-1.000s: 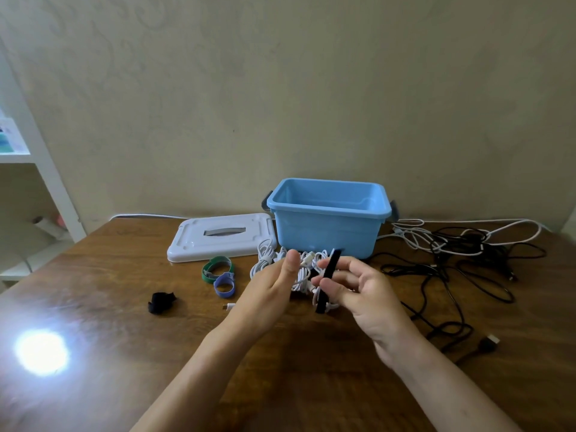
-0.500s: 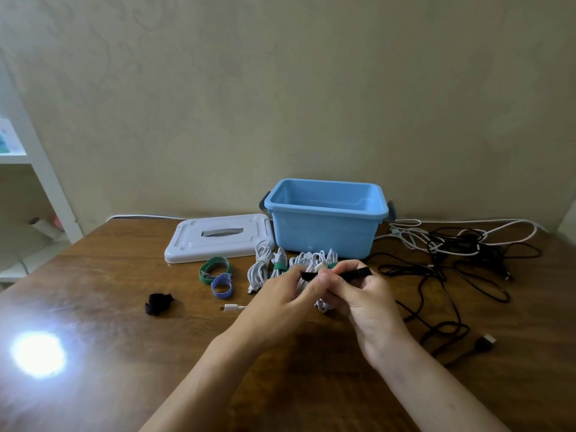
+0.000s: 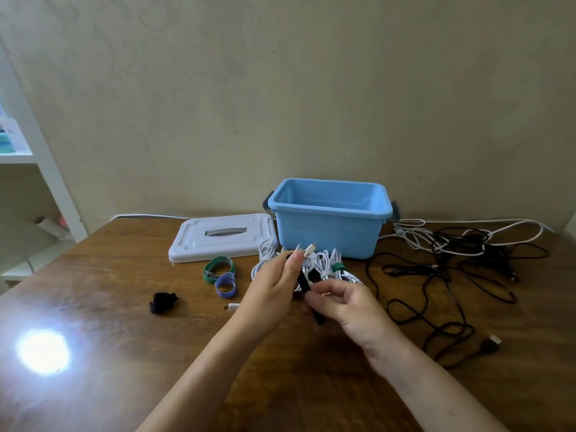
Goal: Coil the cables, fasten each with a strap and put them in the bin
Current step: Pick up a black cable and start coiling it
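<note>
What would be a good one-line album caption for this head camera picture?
Both hands, left hand and right hand, hold a black strap before an open blue plastic bin.

No lettering, label, brand or number is readable on anything near either hand.

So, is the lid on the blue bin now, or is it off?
Off. The white lid lies flat on the table to the left of the blue bin, whose top is open so its inner walls show.
</note>
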Demonstrator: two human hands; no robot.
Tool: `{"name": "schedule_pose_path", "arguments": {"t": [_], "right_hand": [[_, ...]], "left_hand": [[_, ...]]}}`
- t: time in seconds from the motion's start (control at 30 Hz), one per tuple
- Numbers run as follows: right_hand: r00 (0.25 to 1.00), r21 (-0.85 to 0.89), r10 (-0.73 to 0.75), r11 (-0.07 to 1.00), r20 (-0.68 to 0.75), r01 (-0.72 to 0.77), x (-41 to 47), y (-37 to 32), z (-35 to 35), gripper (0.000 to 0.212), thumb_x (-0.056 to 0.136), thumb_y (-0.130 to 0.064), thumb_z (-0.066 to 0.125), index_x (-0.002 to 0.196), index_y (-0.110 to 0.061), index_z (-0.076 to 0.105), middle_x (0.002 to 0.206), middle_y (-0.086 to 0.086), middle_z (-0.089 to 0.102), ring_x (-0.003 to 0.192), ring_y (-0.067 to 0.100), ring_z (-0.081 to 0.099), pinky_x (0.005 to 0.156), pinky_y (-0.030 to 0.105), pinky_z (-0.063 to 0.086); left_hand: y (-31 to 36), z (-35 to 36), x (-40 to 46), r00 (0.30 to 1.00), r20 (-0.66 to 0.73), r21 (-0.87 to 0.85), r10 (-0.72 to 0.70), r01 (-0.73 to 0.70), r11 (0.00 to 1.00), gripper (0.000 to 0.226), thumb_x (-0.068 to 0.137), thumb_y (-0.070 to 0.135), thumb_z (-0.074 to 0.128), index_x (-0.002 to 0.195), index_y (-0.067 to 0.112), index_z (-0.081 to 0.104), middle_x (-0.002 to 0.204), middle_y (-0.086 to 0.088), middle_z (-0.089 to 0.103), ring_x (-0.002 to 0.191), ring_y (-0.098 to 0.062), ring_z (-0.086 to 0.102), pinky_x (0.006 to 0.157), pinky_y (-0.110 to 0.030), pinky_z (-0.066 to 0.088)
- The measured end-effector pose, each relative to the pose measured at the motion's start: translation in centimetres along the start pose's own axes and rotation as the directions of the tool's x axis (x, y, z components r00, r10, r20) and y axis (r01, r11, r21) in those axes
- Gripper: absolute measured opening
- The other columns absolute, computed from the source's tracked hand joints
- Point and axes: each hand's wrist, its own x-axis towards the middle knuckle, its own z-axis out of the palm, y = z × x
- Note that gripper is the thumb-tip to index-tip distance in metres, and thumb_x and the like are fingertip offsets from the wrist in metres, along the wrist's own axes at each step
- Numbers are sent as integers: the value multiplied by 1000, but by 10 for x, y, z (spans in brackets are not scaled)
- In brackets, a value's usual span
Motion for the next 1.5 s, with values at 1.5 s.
{"name": "schedule_pose_path", "arguments": {"t": [1.5], "right_hand": [[971, -201, -228, 957, -73, 210, 9, -5, -29, 55, 91, -11, 74, 141, -27, 59, 83, 8, 79, 86, 7, 73, 83, 15, 50]], "left_hand": [[-12, 6, -9, 947, 321, 148, -22, -28, 989, 25, 99, 23, 59, 79, 37, 53, 73, 10, 63, 66, -8, 57, 64, -33, 47]]}}
